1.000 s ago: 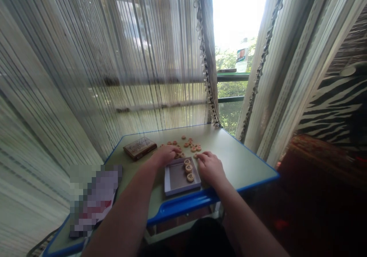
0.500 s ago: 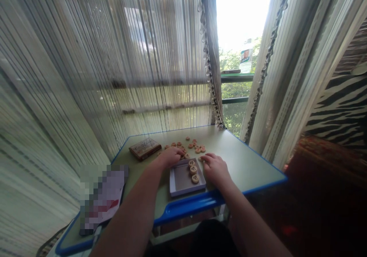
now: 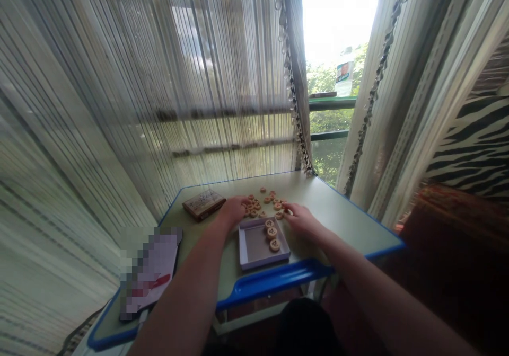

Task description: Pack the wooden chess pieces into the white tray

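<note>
The loose round pieces (image 3: 253,213) lie scattered on the pale table (image 3: 350,223) beyond the far wall of an open tray (image 3: 253,239), and three more pieces (image 3: 271,233), dark-marked, stand in a row along the tray's right side. My left hand (image 3: 234,211) is at the left edge of the scatter and my right hand (image 3: 299,218) at its right edge, fingers bent; I cannot tell whether either grip is closed on a piece. A patterned flat box (image 3: 204,204) lies left of my left hand, with a pixelated item (image 3: 155,271) nearer, at the table's left side.
</note>
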The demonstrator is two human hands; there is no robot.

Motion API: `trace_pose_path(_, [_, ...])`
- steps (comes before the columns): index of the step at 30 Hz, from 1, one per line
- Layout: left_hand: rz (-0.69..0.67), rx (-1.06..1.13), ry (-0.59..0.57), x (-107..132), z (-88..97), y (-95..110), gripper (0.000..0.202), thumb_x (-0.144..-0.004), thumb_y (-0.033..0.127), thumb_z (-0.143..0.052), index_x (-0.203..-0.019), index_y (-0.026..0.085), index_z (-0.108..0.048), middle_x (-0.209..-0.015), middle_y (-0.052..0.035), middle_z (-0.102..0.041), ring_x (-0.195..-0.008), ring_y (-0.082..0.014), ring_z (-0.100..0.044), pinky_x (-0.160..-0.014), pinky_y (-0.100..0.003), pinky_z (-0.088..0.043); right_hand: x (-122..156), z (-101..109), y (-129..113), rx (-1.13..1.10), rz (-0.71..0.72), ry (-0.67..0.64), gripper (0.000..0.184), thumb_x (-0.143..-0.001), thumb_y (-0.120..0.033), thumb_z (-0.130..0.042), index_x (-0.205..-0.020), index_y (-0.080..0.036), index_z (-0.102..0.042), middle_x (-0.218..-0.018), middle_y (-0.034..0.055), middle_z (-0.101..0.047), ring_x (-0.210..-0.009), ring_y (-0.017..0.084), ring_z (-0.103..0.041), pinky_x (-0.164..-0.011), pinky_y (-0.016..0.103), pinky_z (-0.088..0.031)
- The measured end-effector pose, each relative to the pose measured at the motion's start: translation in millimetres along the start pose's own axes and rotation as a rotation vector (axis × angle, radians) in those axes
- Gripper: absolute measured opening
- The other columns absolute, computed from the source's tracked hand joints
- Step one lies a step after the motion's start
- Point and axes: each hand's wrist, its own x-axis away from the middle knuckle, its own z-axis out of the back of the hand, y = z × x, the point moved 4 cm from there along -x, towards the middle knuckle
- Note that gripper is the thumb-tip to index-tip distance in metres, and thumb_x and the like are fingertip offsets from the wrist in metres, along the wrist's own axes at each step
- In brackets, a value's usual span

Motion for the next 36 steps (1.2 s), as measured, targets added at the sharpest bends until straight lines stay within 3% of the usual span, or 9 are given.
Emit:
trace_pose_path(5, [-0.028,-0.104,-0.015,2.7,3.7,3.6,0.039,-0.071,0.008,-0.043,-0.098,0.018,-0.069,-0.11,-0.0042,-0.066,-0.103,-0.0172,-0.059,-0.095,-0.025,-0.041,-33.3,15.1,2.0,0.144,0.149,0.032,0.039,-0.08,-0.023,-0.047,-0.118,-0.016,-0.057,-0.118,0.0098,-0.058,-0.109,0.023,-0.05,-0.094,0.033,-0.036])
trace_pose_path(9, [-0.029,-0.131,-0.096,2.0,-2.6,1.8,0.037,-0.071,0.01,-0.044,-0.093,0.019,-0.071,-0.099,-0.0036,-0.07,-0.094,-0.0174,-0.062,-0.088,-0.026,-0.045,-62.7,7.1,3.4,0.147,0.163,-0.011,0.037,-0.083,-0.028,-0.045,-0.115,-0.016,-0.06,-0.116,0.0103,-0.059,-0.107,0.023,-0.051,-0.093,0.033,-0.037])
trace_pose_path(12, [0.014,-0.098,-0.078,1.3,-3.5,-2.7,0.039,-0.071,0.009,-0.043,-0.099,0.017,-0.069,-0.1,-0.005,-0.069,-0.095,-0.0167,-0.062,-0.088,-0.025,-0.045,-75.9,-2.6,5.1,0.096,0.165,0.036,0.037,-0.085,-0.035,-0.044,-0.111,-0.016,-0.062,-0.116,0.0099,-0.059,-0.107,0.022,-0.052,-0.093,0.032,-0.037])
trace_pose_path(17, [-0.054,-0.099,-0.045,0.2,-6.7,-3.4,0.036,-0.079,0.014,-0.04,-0.104,0.016,-0.067,-0.114,-0.0059,-0.064,-0.109,-0.0158,-0.055,-0.097,-0.024,-0.038,-75.8,-9.4,10.4,0.094,0.227,0.066,0.034,-0.083,-0.038,-0.046,-0.103,-0.019,-0.066,-0.106,0.0082,-0.063,-0.101,0.022,-0.054,-0.089,0.031,-0.039])
trace_pose_path(22, [-0.095,-0.146,-0.094,0.4,-9.2,-0.2,0.036,-0.081,0.016,-0.039,-0.104,0.016,-0.066,-0.116,-0.0062,-0.062,-0.115,-0.0165,-0.051,-0.102,-0.024,-0.034,-75.5,-7.4,22.4,0.137,0.184,0.039,0.03,-0.081,-0.037,-0.048,-0.095,-0.019,-0.069,-0.098,0.0081,-0.066,-0.096,0.023,-0.056,-0.085,0.031,-0.04])
trace_pose_path(26, [-0.03,-0.134,-0.045,1.7,-1.4,1.1,0.038,-0.079,0.012,-0.038,-0.106,0.015,-0.065,-0.119,-0.0058,-0.06,-0.115,-0.0149,-0.052,-0.102,-0.022,-0.034,-78.4,-10.0,26.5,0.101,0.148,0.027,0.031,-0.081,-0.034,-0.049,-0.099,-0.018,-0.068,-0.102,0.0086,-0.066,-0.098,0.022,-0.056,-0.087,0.03,-0.04])
trace_pose_path(29, [0.092,-0.134,0.042,1.5,6.4,-3.5,0.041,-0.076,0.009,-0.04,-0.11,0.013,-0.063,-0.112,-0.0083,-0.064,-0.106,-0.017,-0.058,-0.096,-0.025,-0.04,-79.6,-10.5,27.5,0.067,0.165,0.022,0.03,-0.08,-0.033,-0.049,-0.097,-0.018,-0.069,-0.102,0.0086,-0.066,-0.096,0.022,-0.057,-0.088,0.031,-0.04])
trace_pose_path(32, [0.19,-0.133,0.128,1.0,13.1,-8.6,0.044,-0.071,0.007,-0.042,-0.108,0.014,-0.065,-0.105,-0.0088,-0.067,-0.1,-0.0182,-0.061,-0.093,-0.026,-0.043,-79.5,-1.8,30.0,0.021,0.194,0.109,0.028,-0.08,-0.025,-0.047,-0.093,-0.02,-0.071,-0.099,0.0061,-0.067,-0.095,0.02,-0.057,-0.088,0.029,-0.041])
trace_pose_path(36, [0.194,-0.12,0.161,1.0,15.9,-7.4,0.045,-0.066,0.004,-0.044,-0.103,0.017,-0.067,-0.101,-0.0055,-0.069,-0.099,-0.0173,-0.061,-0.092,-0.026,-0.043,-76.3,11.6,35.0,-0.043,0.144,0.204,0.029,-0.079,-0.022,-0.046,-0.095,-0.02,-0.069,-0.096,0.0056,-0.067,-0.091,0.019,-0.058,-0.085,0.028,-0.043])
